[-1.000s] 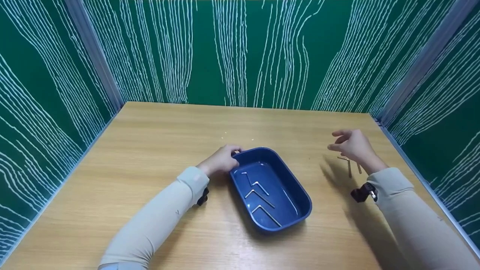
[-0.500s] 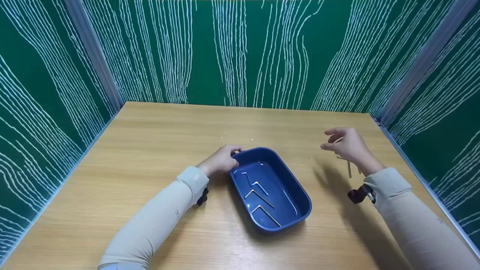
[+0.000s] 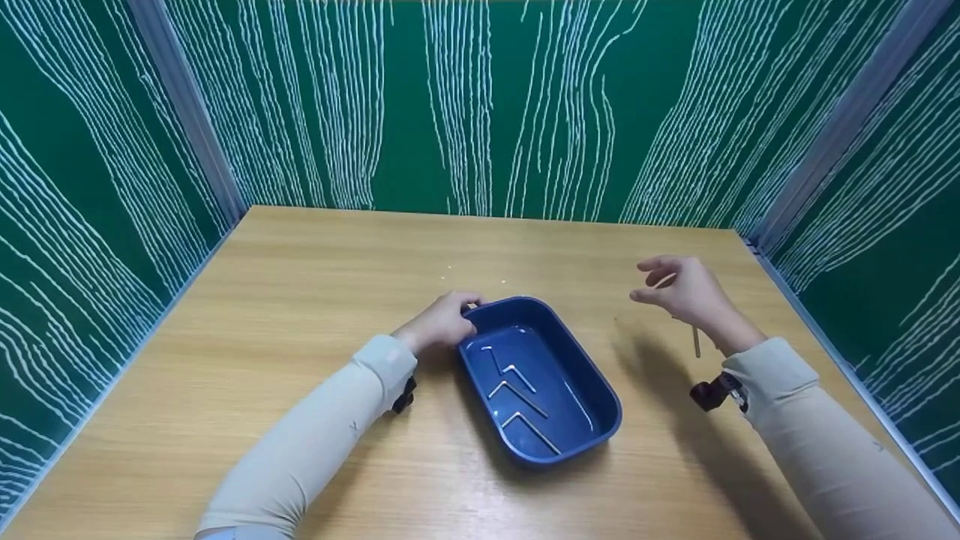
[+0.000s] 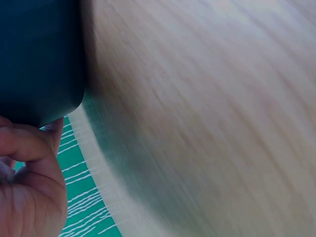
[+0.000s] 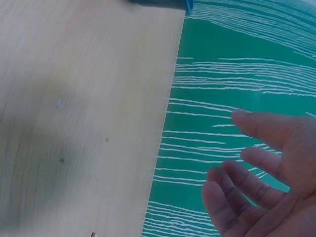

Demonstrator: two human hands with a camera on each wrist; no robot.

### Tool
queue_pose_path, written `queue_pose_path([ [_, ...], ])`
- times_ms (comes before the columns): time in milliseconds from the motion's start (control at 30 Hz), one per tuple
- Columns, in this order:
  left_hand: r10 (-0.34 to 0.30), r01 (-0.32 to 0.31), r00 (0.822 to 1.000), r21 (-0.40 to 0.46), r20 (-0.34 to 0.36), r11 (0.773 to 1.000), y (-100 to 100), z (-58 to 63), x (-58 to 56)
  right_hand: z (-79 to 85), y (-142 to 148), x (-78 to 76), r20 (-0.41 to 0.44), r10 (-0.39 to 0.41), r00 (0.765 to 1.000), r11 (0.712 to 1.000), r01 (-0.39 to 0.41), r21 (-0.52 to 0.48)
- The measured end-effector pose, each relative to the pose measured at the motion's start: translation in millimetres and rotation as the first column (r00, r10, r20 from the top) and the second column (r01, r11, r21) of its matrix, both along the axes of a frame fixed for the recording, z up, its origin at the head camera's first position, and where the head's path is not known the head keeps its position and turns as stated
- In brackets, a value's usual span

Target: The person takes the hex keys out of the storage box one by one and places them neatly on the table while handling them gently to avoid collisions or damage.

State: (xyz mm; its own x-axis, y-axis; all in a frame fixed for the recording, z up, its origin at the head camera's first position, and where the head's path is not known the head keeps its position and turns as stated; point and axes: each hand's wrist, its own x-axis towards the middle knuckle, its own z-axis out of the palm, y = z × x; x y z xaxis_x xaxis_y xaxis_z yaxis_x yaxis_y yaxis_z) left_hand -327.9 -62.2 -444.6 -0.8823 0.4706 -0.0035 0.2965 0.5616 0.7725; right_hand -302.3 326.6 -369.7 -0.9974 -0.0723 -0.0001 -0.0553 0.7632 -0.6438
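Note:
A deep blue bin stands at an angle on the table. My left hand grips its far left corner, thumb over the rim; the left wrist view shows curled fingers against the bin's end. Several L-shaped hex keys lie spread along the bin floor, differing in length. My right hand hovers above the table right of the bin, thumb and fingers loosely bent and apart. Nothing sits between them in the right wrist view. Below this hand, part of a hex key shows on the table, its upper end hidden.
The wooden table ends at a green wall with white wavy lines, and similar walls stand on both sides. Small pale specks lie beyond the bin. Each wrist carries a dark camera.
My right hand has drifted left toward the bin and now covers more of the hex keys on the table beneath it. The left hand and bin have stayed in place.

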Motion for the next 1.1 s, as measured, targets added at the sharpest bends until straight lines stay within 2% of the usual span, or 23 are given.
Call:
queue_pose_path([
  [333,-0.014,0.014,1.0,0.005,0.007,1.0,-0.5,-1.3,0.1,0.8,-17.6,9.7,-0.083,0.07,0.994,0.998,-0.07,0.006],
  [567,-0.012,0.012,1.0,-0.001,0.003,1.0,0.0,-2.2,-1.5,-0.3,-26.3,12.7,-0.13,0.173,0.976,0.985,-0.171,0.025],
  [800,-0.008,0.008,1.0,0.002,0.005,1.0,-0.2,-3.0,-1.6,-4.4,-29.7,15.1,-0.127,0.281,0.951,0.959,-0.274,0.069],
  [1100,0.009,-0.009,1.0,0.008,0.016,1.0,-0.3,-1.3,-0.2,-5.7,-34.9,19.9,-0.105,0.36,0.927,0.93,-0.347,0.126],
])
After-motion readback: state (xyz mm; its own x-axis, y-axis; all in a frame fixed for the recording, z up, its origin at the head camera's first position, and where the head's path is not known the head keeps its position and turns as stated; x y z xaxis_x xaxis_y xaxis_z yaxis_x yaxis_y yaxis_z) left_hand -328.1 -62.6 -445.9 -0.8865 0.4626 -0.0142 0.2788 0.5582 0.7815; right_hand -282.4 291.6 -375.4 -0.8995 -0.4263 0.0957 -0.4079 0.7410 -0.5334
